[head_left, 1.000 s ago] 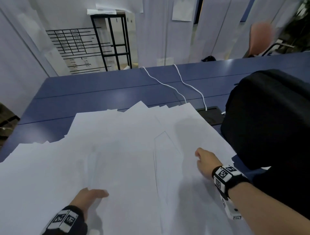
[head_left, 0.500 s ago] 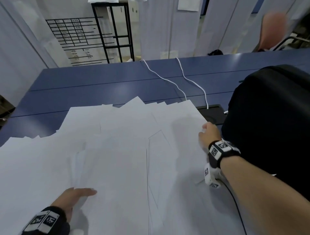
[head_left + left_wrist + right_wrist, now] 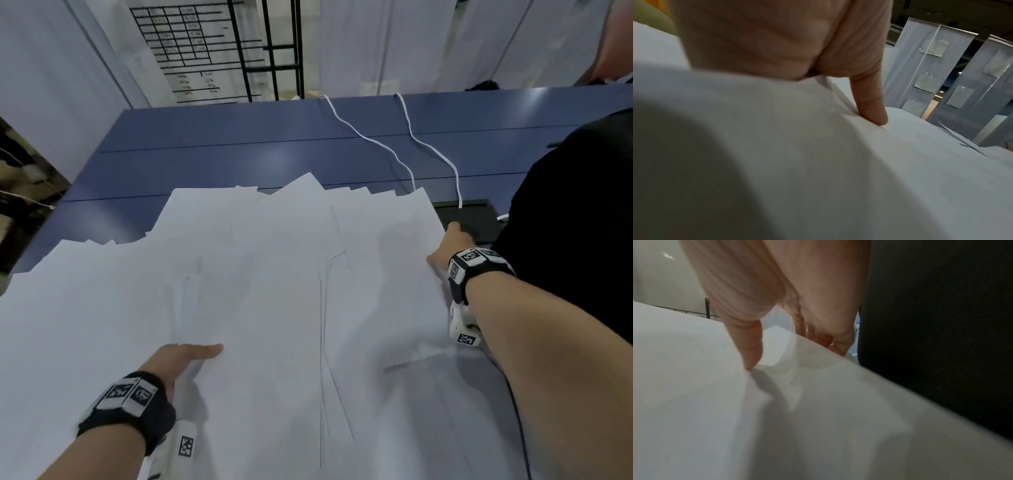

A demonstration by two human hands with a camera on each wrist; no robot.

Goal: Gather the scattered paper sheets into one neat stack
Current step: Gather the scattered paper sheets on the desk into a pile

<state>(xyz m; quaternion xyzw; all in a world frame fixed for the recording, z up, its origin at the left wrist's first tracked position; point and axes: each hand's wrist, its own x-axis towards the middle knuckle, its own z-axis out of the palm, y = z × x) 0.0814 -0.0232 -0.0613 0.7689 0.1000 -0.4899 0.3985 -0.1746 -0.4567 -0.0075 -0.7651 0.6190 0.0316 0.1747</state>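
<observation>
Sheets (image 3: 274, 274) spread loose and overlapping over the near half of the blue worktop (image 3: 239, 144), far corners fanned out unevenly, no single stack formed. Left hand (image 3: 178, 359) low at the near left of the spread, thumb laid on top of a sheet and pointing right, other fingers hidden under the paper; from the left wrist view, thumb tip (image 3: 877, 116) pressed down on a sheet edge, so a pinch grip on the sheets. Right hand (image 3: 445, 246) at the right edge of the spread, near the far right corner, just beside a black tray (image 3: 479, 219) set in the worktop. From the right wrist view, thumb (image 3: 752, 345) on top of the paper, fingers (image 3: 826, 339) curled over and under the edge, paper rippled between them: grip closed on the sheets' edge. Two white cords (image 3: 394, 150) trailing over the bare far part of the worktop toward the tray. Black bag (image 3: 565, 222) bulking at the right, close beside the right forearm. Marker bands on both wrists. White panels and a black frame beyond the worktop.
</observation>
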